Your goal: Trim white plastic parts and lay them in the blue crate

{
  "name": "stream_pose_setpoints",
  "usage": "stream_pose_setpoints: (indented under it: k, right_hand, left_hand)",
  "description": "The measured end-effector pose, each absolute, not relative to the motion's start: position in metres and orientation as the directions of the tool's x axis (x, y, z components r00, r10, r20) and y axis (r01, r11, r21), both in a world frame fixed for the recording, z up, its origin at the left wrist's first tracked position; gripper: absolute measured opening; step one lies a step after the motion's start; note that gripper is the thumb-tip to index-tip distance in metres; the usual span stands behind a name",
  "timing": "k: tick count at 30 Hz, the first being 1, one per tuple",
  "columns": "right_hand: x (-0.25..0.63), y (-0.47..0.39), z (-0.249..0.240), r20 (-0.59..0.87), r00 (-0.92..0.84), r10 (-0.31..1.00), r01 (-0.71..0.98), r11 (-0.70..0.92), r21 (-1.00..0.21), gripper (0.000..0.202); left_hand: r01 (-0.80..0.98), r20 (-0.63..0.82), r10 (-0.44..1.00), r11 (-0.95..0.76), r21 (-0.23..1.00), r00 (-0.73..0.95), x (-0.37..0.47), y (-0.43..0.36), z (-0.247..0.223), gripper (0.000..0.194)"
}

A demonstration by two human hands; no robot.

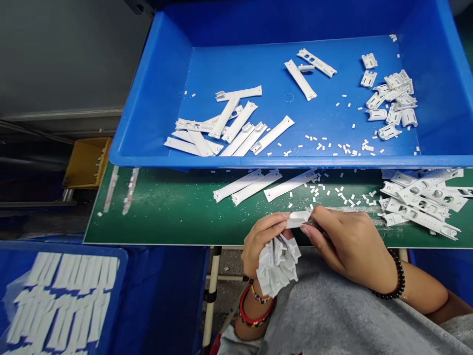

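My left hand [260, 241] is closed around a bundle of small white plastic parts [279, 264], which hang below its fingers. Between its thumb and fingertips it also pinches one white piece [297, 219] with a rounded recess. My right hand [347, 246] is closed on a thin dark tool [314, 223], whose tip meets the right end of that piece. Most of the tool is hidden in the fingers. Both hands are at the front edge of the green table [166, 222].
A large blue bin [258, 161] holds long white parts, short white parts and small chips. Long parts [424, 202] are piled on the table at right; three more lie before the bin. A lower-left blue tray [123, 261] holds rows of white parts. A yellow bin [79, 162] stands left.
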State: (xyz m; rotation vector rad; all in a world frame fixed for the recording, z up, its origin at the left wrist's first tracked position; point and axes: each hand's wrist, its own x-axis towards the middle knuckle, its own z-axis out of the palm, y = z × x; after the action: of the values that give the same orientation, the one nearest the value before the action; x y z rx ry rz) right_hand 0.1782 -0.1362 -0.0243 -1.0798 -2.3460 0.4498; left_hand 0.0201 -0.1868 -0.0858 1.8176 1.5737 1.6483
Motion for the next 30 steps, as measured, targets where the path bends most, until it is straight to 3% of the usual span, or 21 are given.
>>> stream_pose_setpoints:
  k: [24, 30]
  right_hand:
    - [0.1837, -0.1352, -0.0258, 0.231, -0.559, 0.796, 0.628, 0.589, -0.509, 0.039]
    - [0.1835, -0.1378, -0.0274, 0.138, -0.550, 0.824, 0.622, 0.514, -0.591, 0.037]
  left_hand:
    - [0.623, 0.588, 0.788, -0.371, 0.688, -0.180, 0.0212, -0.1859, -0.0844, 0.022]
    - [0.718, 0.657, 0.749, -0.410, 0.563, -0.087, 0.0175, -0.1888, -0.0832, 0.024]
